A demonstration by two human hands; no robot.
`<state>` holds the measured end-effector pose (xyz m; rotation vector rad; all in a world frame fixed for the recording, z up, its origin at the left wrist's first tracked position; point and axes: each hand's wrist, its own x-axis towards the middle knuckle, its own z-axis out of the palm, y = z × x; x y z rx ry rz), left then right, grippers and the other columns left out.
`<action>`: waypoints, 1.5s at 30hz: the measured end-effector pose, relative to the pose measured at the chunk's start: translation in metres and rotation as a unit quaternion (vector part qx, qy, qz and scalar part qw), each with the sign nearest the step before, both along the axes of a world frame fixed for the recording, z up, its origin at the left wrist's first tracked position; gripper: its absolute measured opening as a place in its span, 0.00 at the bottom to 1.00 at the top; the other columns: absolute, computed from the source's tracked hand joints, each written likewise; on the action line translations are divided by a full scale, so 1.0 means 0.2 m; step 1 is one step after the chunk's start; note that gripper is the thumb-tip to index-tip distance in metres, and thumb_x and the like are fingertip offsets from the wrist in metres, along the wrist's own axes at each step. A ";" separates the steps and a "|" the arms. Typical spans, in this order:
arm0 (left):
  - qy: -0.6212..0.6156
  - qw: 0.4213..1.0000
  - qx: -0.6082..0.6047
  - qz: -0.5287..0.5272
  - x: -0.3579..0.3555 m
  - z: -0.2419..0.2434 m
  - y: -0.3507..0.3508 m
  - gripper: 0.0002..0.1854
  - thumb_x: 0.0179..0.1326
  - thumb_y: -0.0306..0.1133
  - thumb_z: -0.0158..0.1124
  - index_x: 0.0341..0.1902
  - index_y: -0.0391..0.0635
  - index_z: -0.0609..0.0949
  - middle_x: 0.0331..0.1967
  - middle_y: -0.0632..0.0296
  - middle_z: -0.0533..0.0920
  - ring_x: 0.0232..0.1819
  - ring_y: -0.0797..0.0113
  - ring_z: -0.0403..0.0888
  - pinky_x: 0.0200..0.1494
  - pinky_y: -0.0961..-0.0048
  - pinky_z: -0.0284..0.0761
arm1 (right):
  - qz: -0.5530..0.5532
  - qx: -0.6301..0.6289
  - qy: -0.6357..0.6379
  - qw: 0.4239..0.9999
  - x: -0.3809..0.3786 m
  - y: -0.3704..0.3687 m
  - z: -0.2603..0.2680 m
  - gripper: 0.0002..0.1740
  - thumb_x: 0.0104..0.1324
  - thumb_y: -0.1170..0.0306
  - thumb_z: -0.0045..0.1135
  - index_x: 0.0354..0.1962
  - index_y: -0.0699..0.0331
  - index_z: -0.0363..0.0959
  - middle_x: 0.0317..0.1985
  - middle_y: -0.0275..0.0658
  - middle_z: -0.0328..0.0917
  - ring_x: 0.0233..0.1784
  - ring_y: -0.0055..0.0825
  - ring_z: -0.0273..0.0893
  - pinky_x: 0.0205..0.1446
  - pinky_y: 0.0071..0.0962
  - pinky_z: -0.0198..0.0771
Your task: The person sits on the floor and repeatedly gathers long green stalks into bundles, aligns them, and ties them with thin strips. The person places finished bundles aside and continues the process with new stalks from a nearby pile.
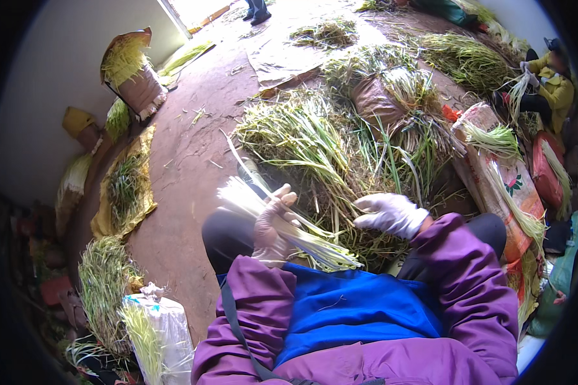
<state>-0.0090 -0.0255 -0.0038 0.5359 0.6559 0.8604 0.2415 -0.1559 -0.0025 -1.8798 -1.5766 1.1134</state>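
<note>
My left hand (273,228), in a thin, soiled glove, is closed around a bundle of pale leafy stalks (318,245) above my left thigh. The white ends point up to the left and the yellow-green tips down to the right. One longer stalk sticks out past the fingers. My right hand (390,214), in a whitish glove, is held with its fingers apart at the near edge of a heap of green leafy stalks (298,130). Its fingertips are close to some dry stalks; whether they touch cannot be told. A blue apron (356,313) covers my lap.
A tied brown sack (378,103) sits within the heap. On the right, printed woven sacks (515,178) carry pale bundles, and a person in yellow (556,96) holds stalks. A white sack (166,327) and a yellow sheet (144,192) lie left. Another person's legs (257,9) are at the top.
</note>
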 end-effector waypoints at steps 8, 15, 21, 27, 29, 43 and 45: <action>0.054 0.998 0.006 0.018 0.00 0.03 -0.02 0.24 0.60 0.32 0.60 0.59 0.37 0.72 0.48 0.56 0.81 0.30 0.76 0.78 0.25 0.83 0.73 | 0.094 0.069 0.103 0.988 -0.35 0.07 0.06 0.18 0.68 0.55 0.53 0.41 0.60 0.77 0.33 0.44 0.81 0.36 0.38 0.78 0.41 0.33 0.71; -0.008 0.994 0.039 -0.099 -0.08 0.09 0.03 0.28 0.64 0.41 0.59 0.63 0.37 0.70 0.24 0.66 0.80 0.19 0.81 0.70 0.21 0.84 0.66 | 0.137 -0.236 0.191 0.943 -0.14 -0.18 0.13 0.21 0.64 0.56 0.60 0.46 0.63 0.78 0.33 0.33 0.80 0.39 0.21 0.74 0.49 0.28 0.67; 0.054 0.995 0.013 -0.081 0.00 0.09 0.03 0.27 0.61 0.38 0.61 0.57 0.28 0.73 0.35 0.47 0.81 0.32 0.68 0.79 0.40 0.72 0.77 | 0.122 -0.194 0.077 0.970 0.21 0.04 -0.10 0.20 0.59 0.61 0.63 0.46 0.63 0.78 0.43 0.41 0.81 0.50 0.33 0.77 0.56 0.32 0.69; -0.027 0.984 -0.046 -0.171 0.05 0.09 0.03 0.27 0.60 0.36 0.63 0.56 0.25 0.73 0.24 0.52 0.82 0.34 0.56 0.83 0.44 0.60 0.80 | -0.127 -0.023 -0.039 0.991 0.32 0.33 -0.42 0.20 0.64 0.55 0.53 0.44 0.63 0.76 0.40 0.48 0.80 0.45 0.44 0.78 0.50 0.36 0.71; -0.078 0.977 -0.047 -0.192 0.07 0.10 0.03 0.32 0.61 0.35 0.62 0.62 0.23 0.67 0.16 0.61 0.78 0.27 0.63 0.81 0.42 0.62 0.79 | -0.141 -0.010 -0.195 0.971 0.31 0.38 -0.52 0.18 0.63 0.55 0.51 0.39 0.62 0.76 0.36 0.48 0.79 0.43 0.47 0.78 0.48 0.40 0.71; 0.058 0.990 -0.015 -0.128 0.04 0.14 0.07 0.22 0.64 0.33 0.58 0.52 0.24 0.75 0.11 0.68 0.71 0.10 0.79 0.65 0.20 0.77 0.73 | -0.103 -0.239 -0.310 0.914 0.42 0.21 -0.53 0.18 0.61 0.54 0.53 0.35 0.60 0.79 0.36 0.44 0.82 0.41 0.44 0.81 0.46 0.39 0.74; 0.069 0.991 -0.022 -0.114 0.05 0.14 0.07 0.20 0.64 0.32 0.58 0.53 0.28 0.76 0.13 0.70 0.72 0.12 0.82 0.66 0.20 0.79 0.72 | -0.139 -0.020 -0.345 0.928 0.33 0.34 -0.45 0.16 0.63 0.55 0.54 0.32 0.59 0.77 0.30 0.45 0.79 0.35 0.45 0.79 0.38 0.40 0.73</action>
